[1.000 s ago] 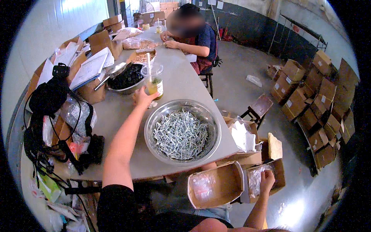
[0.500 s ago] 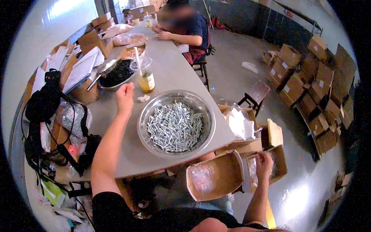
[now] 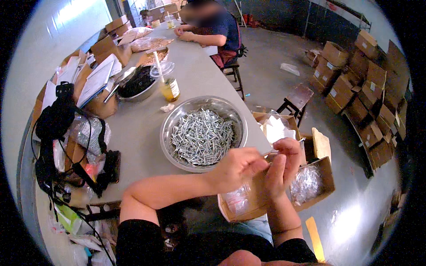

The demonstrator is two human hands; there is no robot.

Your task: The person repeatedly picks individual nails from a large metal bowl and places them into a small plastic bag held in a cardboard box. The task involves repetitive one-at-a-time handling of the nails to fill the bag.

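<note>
The bowl (image 3: 165, 137) on the table (image 3: 142, 153) is heaped with screws (image 3: 204, 139), so I'd guess plenty's left. Near box (image 3: 254, 206) has some clear bags (image 3: 236, 200) in it; how much is done, no clue. Left hand (image 3: 242, 166) and right hand (image 3: 282, 167) are close together by that box, fingers curled narrow. Can't tell what they're holding, if anything.
</note>
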